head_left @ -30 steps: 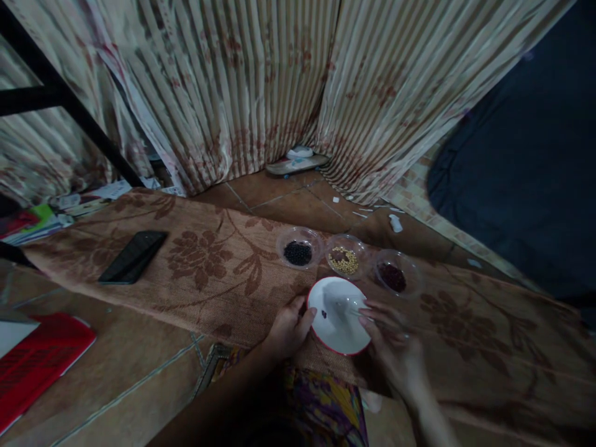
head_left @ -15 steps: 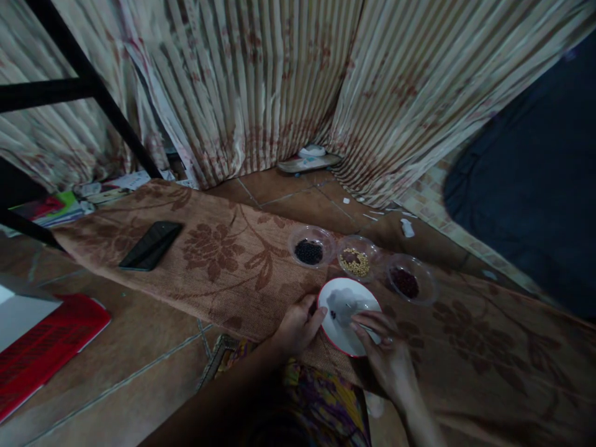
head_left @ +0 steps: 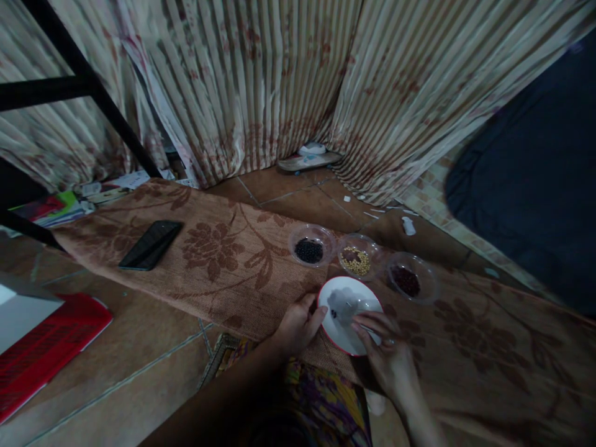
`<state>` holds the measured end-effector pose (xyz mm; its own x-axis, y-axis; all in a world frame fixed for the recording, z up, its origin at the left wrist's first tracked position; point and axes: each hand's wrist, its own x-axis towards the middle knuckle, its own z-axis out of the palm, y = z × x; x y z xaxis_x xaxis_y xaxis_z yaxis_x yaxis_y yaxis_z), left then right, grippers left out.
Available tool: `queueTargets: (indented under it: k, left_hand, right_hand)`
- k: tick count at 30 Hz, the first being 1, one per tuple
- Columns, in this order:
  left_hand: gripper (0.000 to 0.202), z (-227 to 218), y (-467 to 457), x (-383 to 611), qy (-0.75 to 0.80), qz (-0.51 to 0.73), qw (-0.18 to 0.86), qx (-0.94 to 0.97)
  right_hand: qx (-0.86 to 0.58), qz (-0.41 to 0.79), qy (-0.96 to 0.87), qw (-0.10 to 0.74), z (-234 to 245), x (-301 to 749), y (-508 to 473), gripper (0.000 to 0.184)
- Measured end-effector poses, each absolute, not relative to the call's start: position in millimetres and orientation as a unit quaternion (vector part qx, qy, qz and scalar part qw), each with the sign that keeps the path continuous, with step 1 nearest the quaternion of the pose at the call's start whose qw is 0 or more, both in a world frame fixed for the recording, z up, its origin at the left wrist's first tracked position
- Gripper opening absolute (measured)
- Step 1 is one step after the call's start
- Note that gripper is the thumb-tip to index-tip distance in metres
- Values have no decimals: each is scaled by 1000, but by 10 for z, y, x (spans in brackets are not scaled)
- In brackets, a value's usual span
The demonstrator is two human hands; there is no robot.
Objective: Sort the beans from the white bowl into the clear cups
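Observation:
A white bowl with a red rim sits on a brown flowered cloth, with a dark bean or two inside. My left hand grips the bowl's left rim, fingers curled. My right hand is closed in a pinch over the bowl's right side, holding a thin tool I cannot make out. Beyond the bowl stand three clear cups: black beans, yellow beans and dark red beans.
A black phone lies on the cloth at the left. A red book is on the tiled floor. Striped curtains hang behind, with a sandal at their foot. A dark blue mass fills the right.
The view shifted a little to the left and down a second ago, then held. My right hand has drawn slightly closer over the bowl; the left hand keeps its hold.

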<state>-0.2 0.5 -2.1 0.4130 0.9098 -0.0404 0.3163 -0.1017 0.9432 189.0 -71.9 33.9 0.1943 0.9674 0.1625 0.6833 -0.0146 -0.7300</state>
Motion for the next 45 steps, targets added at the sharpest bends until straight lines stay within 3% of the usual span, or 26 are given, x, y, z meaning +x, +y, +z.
queueTargets:
  k: [22, 31, 33, 40, 45]
  left_hand:
    - [32, -15, 10, 0, 464, 292, 493, 676]
    - [38, -11, 30, -19, 462, 273, 507, 675]
    - [39, -4, 35, -19, 462, 275, 512, 670]
    - [38, -7, 25, -17, 463, 281, 509, 669]
    - [34, -19, 19, -13, 464, 273, 499, 679]
  right_hand:
    - [-687, 181, -581, 398, 365, 1935, -744, 22]
    - [-717, -77, -486, 494, 787, 2827, -533, 30]
    - [-744, -91, -465, 471, 812, 2983, -482, 31]
    - [-720, -34, -479, 501, 629, 2721, -587, 32]
    - [-716, 165, -509, 449, 530, 2212, -761, 25]
